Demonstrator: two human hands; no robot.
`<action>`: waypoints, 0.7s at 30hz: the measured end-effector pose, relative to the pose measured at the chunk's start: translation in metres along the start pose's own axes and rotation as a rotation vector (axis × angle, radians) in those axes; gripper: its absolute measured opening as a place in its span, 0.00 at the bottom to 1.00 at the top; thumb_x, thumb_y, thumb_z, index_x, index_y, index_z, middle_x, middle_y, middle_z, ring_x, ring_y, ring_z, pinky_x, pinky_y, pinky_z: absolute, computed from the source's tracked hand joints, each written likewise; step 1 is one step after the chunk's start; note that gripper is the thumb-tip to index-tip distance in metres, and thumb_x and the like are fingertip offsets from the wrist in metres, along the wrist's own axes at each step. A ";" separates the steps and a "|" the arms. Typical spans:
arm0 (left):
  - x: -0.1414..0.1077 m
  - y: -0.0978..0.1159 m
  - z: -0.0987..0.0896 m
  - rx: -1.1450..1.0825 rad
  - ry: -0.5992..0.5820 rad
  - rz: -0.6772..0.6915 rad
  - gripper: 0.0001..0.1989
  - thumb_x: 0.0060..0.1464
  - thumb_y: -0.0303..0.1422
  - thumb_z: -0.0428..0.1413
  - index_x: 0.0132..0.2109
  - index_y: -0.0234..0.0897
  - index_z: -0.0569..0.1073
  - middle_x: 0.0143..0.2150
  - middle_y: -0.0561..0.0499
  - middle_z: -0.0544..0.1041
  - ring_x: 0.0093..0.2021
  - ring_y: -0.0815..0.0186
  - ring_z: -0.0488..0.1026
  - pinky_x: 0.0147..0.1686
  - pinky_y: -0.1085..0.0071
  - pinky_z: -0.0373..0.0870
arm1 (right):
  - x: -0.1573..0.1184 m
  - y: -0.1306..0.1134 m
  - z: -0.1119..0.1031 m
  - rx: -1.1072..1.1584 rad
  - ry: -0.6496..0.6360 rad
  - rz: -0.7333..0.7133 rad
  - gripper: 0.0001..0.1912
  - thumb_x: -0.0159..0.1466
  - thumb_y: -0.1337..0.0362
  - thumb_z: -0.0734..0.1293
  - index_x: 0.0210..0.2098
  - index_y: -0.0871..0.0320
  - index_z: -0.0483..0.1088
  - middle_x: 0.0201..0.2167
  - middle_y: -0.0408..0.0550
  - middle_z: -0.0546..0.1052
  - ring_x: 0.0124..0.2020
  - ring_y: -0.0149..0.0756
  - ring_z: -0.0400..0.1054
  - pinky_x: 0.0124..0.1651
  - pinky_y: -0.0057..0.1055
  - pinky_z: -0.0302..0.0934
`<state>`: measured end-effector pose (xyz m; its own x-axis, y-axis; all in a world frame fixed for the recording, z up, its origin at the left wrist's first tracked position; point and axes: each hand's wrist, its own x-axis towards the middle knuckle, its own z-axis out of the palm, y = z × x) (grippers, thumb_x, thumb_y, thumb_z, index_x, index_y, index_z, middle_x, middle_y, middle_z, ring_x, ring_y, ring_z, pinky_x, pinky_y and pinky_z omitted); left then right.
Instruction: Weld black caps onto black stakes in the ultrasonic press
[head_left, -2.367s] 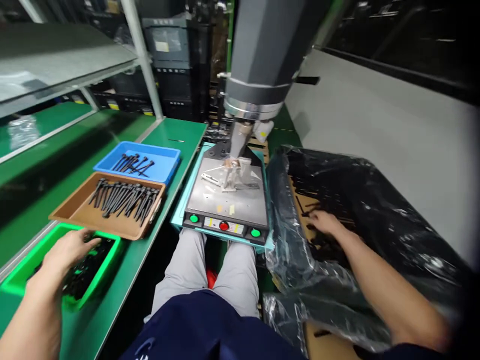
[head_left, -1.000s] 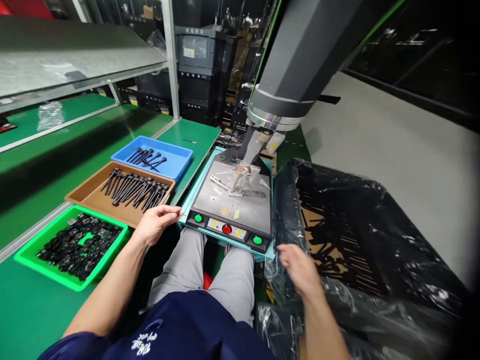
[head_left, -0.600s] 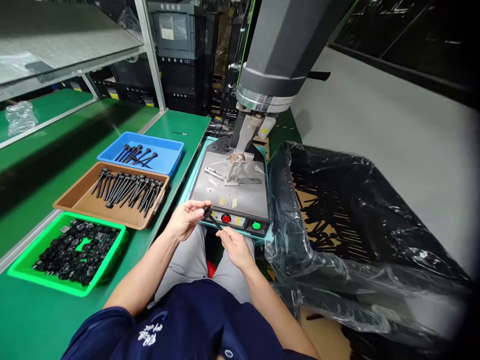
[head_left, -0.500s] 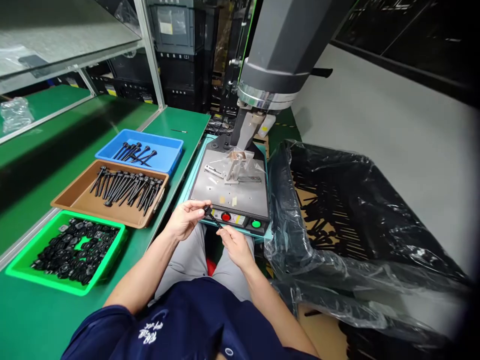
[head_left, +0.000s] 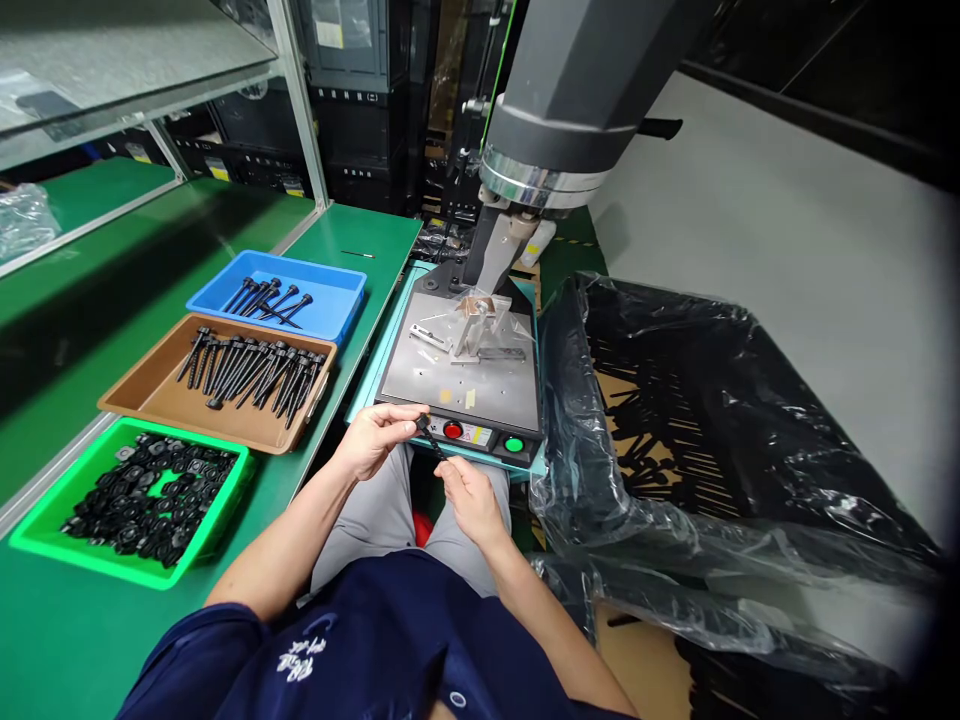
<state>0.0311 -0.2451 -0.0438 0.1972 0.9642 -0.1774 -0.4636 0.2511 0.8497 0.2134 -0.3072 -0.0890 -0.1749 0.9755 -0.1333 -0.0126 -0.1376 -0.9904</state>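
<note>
Between my two hands a black stem-like part [head_left: 430, 432] slants over my lap, in front of the machine's front panel. My left hand [head_left: 381, 438] pinches its thicker head end between thumb and fingers. The thin lower end is in the closed fingers of my right hand [head_left: 466, 490]. Similar black stems lie in the brown tray [head_left: 154, 385] and the blue tray [head_left: 322, 290] at the left. A green tray [head_left: 45, 500] holds small black round pieces. Past my hands is the machine's grey plate [head_left: 420, 375] with a clear fixture [head_left: 478, 325] on it.
A thick machine head [head_left: 562, 130] hangs over the plate. The front panel carries a red button [head_left: 453, 430] and a green button [head_left: 514, 444]. At the right stands a box lined with black plastic [head_left: 795, 450], with black stems inside. A metal shelf post [head_left: 300, 110] rises behind the trays.
The view has shifted slightly. My hands still hold the black part at both ends, and its head has moved slightly to the right and down.
</note>
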 end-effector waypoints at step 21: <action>0.037 -0.070 0.014 0.730 -0.175 0.323 0.14 0.51 0.37 0.62 0.45 0.37 0.78 0.53 0.41 0.76 0.54 0.56 0.72 0.56 0.58 0.66 | 0.020 0.020 -0.031 0.546 0.055 0.248 0.24 0.58 0.46 0.71 0.44 0.57 0.69 0.25 0.40 0.70 0.20 0.26 0.61 0.21 0.23 0.53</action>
<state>0.0825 -0.2279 -0.1028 0.3104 0.9369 0.1607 0.1470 -0.2143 0.9656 0.2406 -0.2853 -0.1128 -0.1866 0.9086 -0.3736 -0.4843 -0.4159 -0.7697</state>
